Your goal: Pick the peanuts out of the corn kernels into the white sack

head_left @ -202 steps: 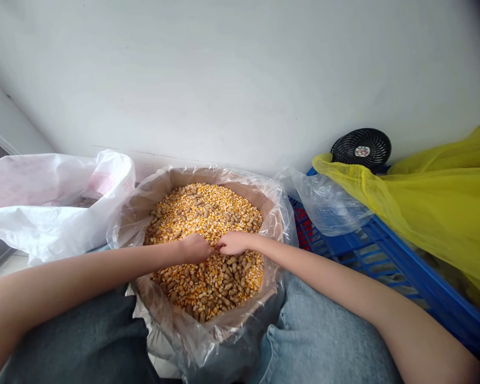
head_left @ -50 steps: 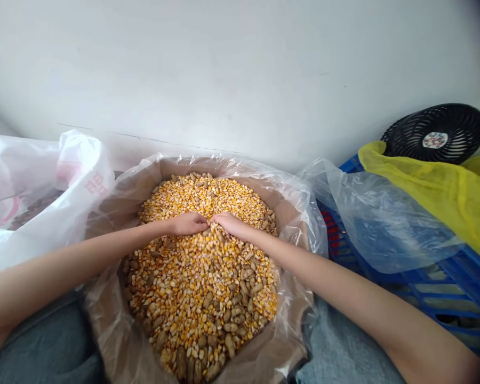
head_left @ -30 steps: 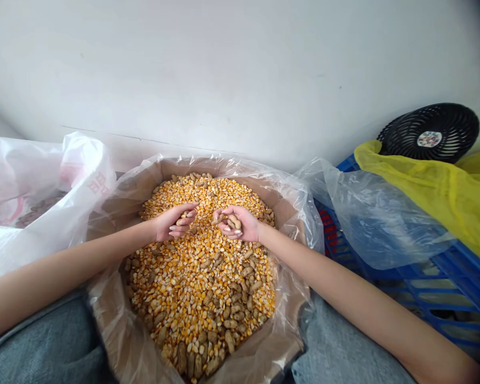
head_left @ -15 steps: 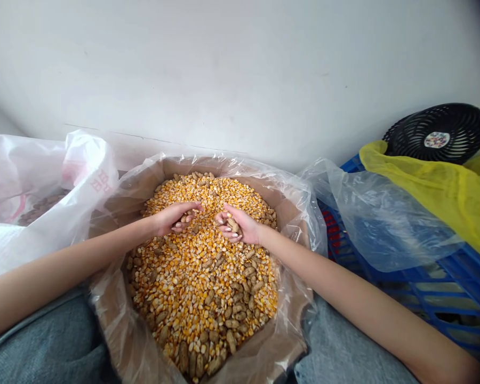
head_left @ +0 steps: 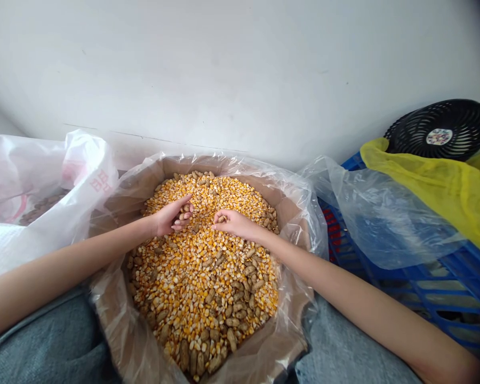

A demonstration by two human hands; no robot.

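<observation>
A person's bare hands work above a bed of corn kernels (head_left: 188, 266) in a brown container (head_left: 287, 205) draped with clear plastic (head_left: 116, 314), the pale wall (head_left: 224, 80) standing at 12 o'clock. The left hand (head_left: 168, 217), at 11 o'clock over the corn, is cupped, its fingers wrapped around several unshelled peanuts (head_left: 186, 210), the thumb raised. The right hand (head_left: 235, 224), near it at 1 o'clock, has its fingers bent inward around at least one peanut; how many more the palm hides cannot be told from this angle. The step in hand looks to be gathering peanuts from among the kernels, and the next move would seem to call for bringing the two hands together so one palm can take the lot, gripped loosely enough to let stray corn drop. Plenty remain within reach: a dense patch of loose peanuts (head_left: 232, 322) lies at 4 o'clock, others at 6 o'clock. Beyond the container, a white sack (head_left: 80, 170) sits at 10 o'clock, while a blue crate (head_left: 472, 266) at 3 o'clock bears yellow mesh (head_left: 436, 178), with a black fan (head_left: 416, 133) at 2 o'clock
</observation>
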